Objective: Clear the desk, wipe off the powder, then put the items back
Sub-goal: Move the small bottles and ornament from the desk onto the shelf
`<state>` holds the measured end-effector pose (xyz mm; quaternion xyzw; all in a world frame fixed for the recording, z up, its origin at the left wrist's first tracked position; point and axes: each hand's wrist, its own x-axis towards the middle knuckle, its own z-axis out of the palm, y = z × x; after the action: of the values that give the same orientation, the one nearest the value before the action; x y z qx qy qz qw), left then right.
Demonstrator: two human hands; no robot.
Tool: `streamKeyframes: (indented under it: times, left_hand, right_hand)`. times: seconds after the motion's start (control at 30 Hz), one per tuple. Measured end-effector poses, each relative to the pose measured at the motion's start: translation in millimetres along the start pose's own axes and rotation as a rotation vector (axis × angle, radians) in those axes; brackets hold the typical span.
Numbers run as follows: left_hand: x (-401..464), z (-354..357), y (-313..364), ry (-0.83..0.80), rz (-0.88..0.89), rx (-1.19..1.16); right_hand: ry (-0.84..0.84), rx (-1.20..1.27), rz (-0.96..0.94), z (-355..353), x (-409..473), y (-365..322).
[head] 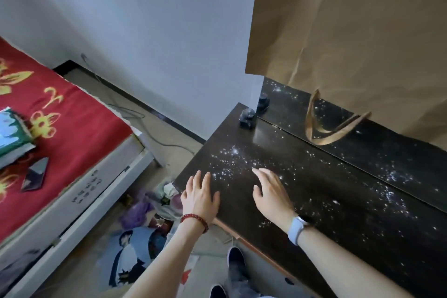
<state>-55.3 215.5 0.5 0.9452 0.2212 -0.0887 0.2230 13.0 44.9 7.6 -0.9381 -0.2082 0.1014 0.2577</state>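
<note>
- Powder (232, 164) is lying scattered in white specks across the dark tabletop (338, 213), thickest near its left end and again toward the right along the mirror's foot.
- Both hands are hovering over or resting on the near-left part of the tabletop, palms down, fingers spread and loose, gripping nothing.
- Left hand (200, 197) is sitting at the tabletop's left corner, with a red bead bracelet (194, 220) on its wrist.
- Right hand (272, 192) is lying just beside it among the specks, with a pale blue watch (300, 226) on its wrist.
- Small dark object (248, 117) is standing at the far left corner of the tabletop, against the mirror (362, 133), which is reflecting it and the powder.
- Brown paper bag (350, 31) is filling the upper right, one handle (326, 128) dangling before the mirror; what it holds cannot be seen.
- Bed (72, 113) with a red patterned cover is standing to the left, carrying books (12, 133) and a dark phone (35, 174).
- Floor between bed and tabletop is strewn with bags and a printed mat (135, 249).
</note>
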Motion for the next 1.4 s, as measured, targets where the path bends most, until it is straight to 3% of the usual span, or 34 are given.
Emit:
streamKeyframes:
  times: [0.23, 0.4, 0.7, 0.87, 1.07, 1.17, 1.27, 1.4]
  left_hand:
    - [64.8, 15.1, -15.7, -0.127, 0.001, 0.174]
    - [72.0, 37.5, -27.5, -0.03, 0.003, 0.267]
    - [72.3, 42.3, -29.6, -0.042, -0.012, 0.289]
    - [73.2, 41.2, -29.2, -0.028, 0.012, 0.285]
    - [73.4, 26.6, -18.6, -0.154, -0.036, 0.203]
    - [49.9, 16.4, 3.1, -0.038, -0.03, 0.023]
    - [-1.6, 22.8, 30.3, 0.023, 0.106, -0.096]
    - [-68.1, 52.5, 71.1, -0.091, 0.31, -0.162]
  right_hand:
    - [0.03, -0.087, 0.051, -10.2, 131.6, 5.8]
    - [0.025, -0.19, -0.002, -6.5, 196.3, 12.2]
    - [-0.034, -0.073, 0.002, 9.4, 215.0, 15.3]
    - [0.027, 0.142, 0.045, 8.8, 163.0, 12.0]
    - [0.156, 0.287, 0.115, -1.5, 44.9, 8.7]
    - [0.236, 0.305, 0.158, -6.5, -19.3, 11.5]
    - [0.357, 0.31, 0.275, -10.0, -87.9, 16.8]
    - [0.477, 0.31, 0.441, -17.8, -170.7, 28.2]
